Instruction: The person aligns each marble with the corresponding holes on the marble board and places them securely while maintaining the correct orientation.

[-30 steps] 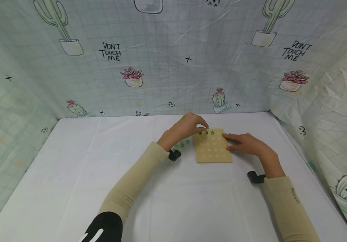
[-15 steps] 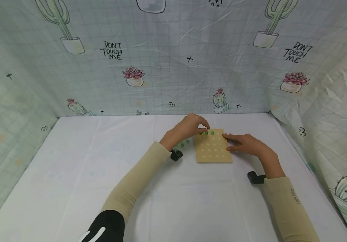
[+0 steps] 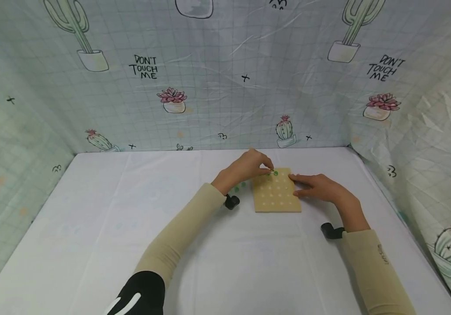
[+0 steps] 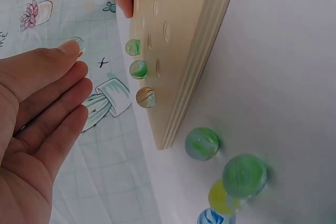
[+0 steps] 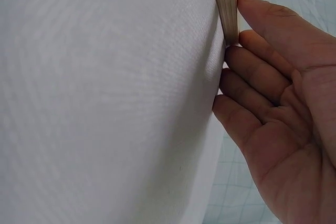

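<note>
Along the right edge of the wooden board [image 3: 277,207] on the white surface [image 3: 245,262], touching with relaxed fingers of the right hand [image 3: 319,187]. Beyond, near three seated marbles [image 4: 138,70], pinching a clear marble [image 4: 80,45] in the left hand [image 3: 247,166], shifted slightly rightward within the last second, apparently lining up another placement.

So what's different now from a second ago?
The left hand, pinching a clear marble, has edged slightly to the person's right over the board, covering more of the seated marbles in the head view. Nothing was visibly taken up or let go. The right hand stayed at the board's right edge, and the board stayed put.
</note>
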### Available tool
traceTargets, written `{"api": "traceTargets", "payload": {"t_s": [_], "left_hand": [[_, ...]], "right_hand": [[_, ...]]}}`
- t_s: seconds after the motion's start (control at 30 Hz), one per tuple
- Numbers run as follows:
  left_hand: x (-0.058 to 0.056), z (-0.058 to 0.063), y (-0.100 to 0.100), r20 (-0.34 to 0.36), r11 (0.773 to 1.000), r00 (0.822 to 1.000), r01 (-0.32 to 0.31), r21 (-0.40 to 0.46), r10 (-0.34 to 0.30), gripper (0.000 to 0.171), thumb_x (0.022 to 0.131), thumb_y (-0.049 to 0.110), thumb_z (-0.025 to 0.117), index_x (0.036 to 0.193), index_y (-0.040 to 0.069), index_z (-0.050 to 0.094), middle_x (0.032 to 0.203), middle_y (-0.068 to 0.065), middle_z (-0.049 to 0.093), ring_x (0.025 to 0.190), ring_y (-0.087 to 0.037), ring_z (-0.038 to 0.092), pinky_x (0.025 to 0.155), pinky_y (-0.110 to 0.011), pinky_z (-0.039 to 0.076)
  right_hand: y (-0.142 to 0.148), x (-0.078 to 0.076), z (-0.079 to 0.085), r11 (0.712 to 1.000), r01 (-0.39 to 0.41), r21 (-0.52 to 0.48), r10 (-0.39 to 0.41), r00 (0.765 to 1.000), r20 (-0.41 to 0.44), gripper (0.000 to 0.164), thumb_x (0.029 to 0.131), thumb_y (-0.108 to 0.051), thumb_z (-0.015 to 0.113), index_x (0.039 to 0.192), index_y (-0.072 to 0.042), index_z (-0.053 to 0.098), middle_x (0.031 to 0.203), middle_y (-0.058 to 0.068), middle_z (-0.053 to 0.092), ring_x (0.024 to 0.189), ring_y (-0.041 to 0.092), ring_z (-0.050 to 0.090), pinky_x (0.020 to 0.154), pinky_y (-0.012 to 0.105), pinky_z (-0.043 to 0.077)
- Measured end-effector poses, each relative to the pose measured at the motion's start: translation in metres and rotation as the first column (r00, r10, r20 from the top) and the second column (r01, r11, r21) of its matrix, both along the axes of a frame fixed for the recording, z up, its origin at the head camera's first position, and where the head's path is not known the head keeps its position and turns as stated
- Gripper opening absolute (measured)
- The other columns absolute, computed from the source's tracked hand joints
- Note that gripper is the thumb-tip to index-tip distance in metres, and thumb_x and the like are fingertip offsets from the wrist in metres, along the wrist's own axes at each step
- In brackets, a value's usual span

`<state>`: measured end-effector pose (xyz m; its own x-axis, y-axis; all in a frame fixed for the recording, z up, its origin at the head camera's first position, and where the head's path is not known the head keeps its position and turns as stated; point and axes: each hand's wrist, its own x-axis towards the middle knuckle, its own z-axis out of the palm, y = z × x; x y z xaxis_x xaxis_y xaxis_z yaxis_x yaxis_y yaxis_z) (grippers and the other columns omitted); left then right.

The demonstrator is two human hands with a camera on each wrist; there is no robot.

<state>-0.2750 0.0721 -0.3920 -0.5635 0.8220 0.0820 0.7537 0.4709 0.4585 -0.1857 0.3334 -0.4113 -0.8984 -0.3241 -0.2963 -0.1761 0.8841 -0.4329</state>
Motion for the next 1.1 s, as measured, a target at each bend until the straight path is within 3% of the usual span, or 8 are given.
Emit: {"api": "traceTargets", "payload": {"t_s": [0.4, 0.53, 0.73, 1.1], "left_hand": [[-0.007, -0.011, 0.019, -0.029, 1.0, 1.0, 0.008, -0.011, -0.008, 0.019, 0.098, 0.022, 0.07, 0.112, 0.013, 0.079, 0.114, 0.001, 0.076, 0.105, -0.015, 0.068, 0.089, -0.025, 0.054], [-0.008, -0.012, 0.028, -0.016, 1.0, 0.999, -0.027, -0.014, 0.027, 0.019, 0.098, 0.022, 0.07, 0.113, 0.013, 0.079, 0.113, 0.002, 0.076, 0.107, -0.015, 0.068, 0.09, -0.024, 0.053], [-0.01, -0.014, 0.033, 0.057, 0.992, 0.993, -0.111, 0.067, 0.107, 0.018, 0.097, 0.022, 0.071, 0.11, 0.014, 0.08, 0.109, 0.005, 0.077, 0.102, -0.009, 0.066, 0.086, -0.019, 0.052], [-0.01, -0.017, 0.043, 0.212, 0.967, 0.963, -0.202, 0.158, 0.166, 0.016, 0.097, 0.019, 0.072, 0.108, 0.013, 0.081, 0.104, 0.004, 0.077, 0.099, -0.007, 0.066, 0.081, -0.015, 0.052]], "right_hand": [[-0.001, 0.002, 0.002, 1.0, 0.005, -0.003, -0.005, 1.0, 0.0, 0.071, 0.097, -0.044, 0.068, 0.155, -0.012, 0.042, 0.157, 0.019, 0.039, 0.143, 0.046, 0.037, 0.113, 0.064, 0.034], [0.0, 0.001, 0.002, 1.0, 0.0, -0.006, 0.0, 1.0, -0.003, 0.072, 0.097, -0.045, 0.067, 0.155, -0.012, 0.043, 0.157, 0.019, 0.04, 0.143, 0.046, 0.038, 0.113, 0.064, 0.035], [-0.001, 0.002, 0.004, 1.0, -0.009, -0.014, 0.009, 1.0, -0.009, 0.072, 0.097, -0.045, 0.067, 0.155, -0.011, 0.043, 0.157, 0.021, 0.04, 0.142, 0.047, 0.038, 0.112, 0.065, 0.035], [0.003, 0.0, 0.001, 1.0, 0.004, -0.015, -0.004, 1.0, 0.006, 0.071, 0.098, -0.045, 0.066, 0.156, -0.012, 0.042, 0.157, 0.02, 0.039, 0.143, 0.045, 0.037, 0.113, 0.064, 0.034]]}}
